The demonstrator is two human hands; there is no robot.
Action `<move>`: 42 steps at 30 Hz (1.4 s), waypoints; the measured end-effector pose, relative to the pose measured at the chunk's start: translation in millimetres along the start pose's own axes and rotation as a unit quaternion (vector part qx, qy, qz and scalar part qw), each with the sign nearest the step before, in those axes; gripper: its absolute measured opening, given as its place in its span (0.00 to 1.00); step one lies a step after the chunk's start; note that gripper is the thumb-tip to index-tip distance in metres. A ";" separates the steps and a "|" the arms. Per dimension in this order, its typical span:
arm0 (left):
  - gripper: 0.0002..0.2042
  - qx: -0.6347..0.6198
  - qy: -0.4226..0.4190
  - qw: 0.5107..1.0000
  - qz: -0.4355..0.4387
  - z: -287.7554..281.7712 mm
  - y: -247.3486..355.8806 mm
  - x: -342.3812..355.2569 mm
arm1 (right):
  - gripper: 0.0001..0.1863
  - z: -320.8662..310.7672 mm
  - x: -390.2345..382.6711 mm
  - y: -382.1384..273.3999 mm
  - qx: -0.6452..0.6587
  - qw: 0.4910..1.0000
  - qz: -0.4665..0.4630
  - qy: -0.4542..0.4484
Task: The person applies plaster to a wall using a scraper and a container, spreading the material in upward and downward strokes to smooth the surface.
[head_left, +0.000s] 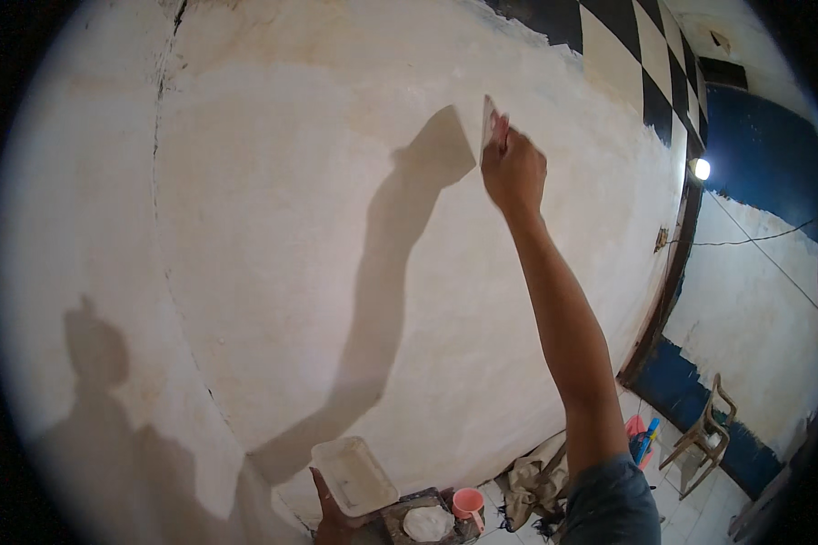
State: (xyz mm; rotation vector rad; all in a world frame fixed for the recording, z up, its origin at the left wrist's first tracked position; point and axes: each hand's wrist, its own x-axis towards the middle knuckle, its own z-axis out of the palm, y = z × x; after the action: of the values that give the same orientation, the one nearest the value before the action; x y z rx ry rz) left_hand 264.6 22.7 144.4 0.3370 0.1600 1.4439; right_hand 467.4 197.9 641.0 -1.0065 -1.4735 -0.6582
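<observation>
My right hand is raised to the off-white plastered wall, gripping a flat scraper by its reddish handle, the blade edge-on at or very near the surface. Its shadow, with my arm's, falls to the left on the wall. At the bottom, my left hand holds a pale rectangular tray with whitish residue inside, the index finger along its side and the other fingers mostly hidden. Just right of and below the tray are a pink mug and a white lump of material on a dark board.
Checkered black-and-white paint covers the upper right wall. Beyond a dark vertical edge are a blue and white wall, a lit bulb, loose wires and a plastic chair. Crumpled cloth and colored items lie on the tiled floor.
</observation>
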 end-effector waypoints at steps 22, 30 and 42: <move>0.36 0.003 0.024 0.999 0.028 -2.0 -1.1 8.6 | 0.19 54.5 23.8 -32.1 -0.064 0.961 -0.257 0.077; 0.42 -0.015 0.011 0.999 -0.027 -17.5 -2.5 10.7 | 0.18 22.2 -76.8 11.5 -0.012 0.967 -0.242 -0.085; 0.39 0.129 0.047 0.985 0.104 17.5 -1.0 6.3 | 0.17 31.9 42.7 -41.4 -0.010 0.996 0.084 0.003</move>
State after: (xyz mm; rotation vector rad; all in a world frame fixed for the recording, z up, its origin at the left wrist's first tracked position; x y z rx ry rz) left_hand 271.7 26.6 161.2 0.5093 0.4005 1.6508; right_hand 417.7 214.9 683.4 -1.1295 -1.3619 -0.5564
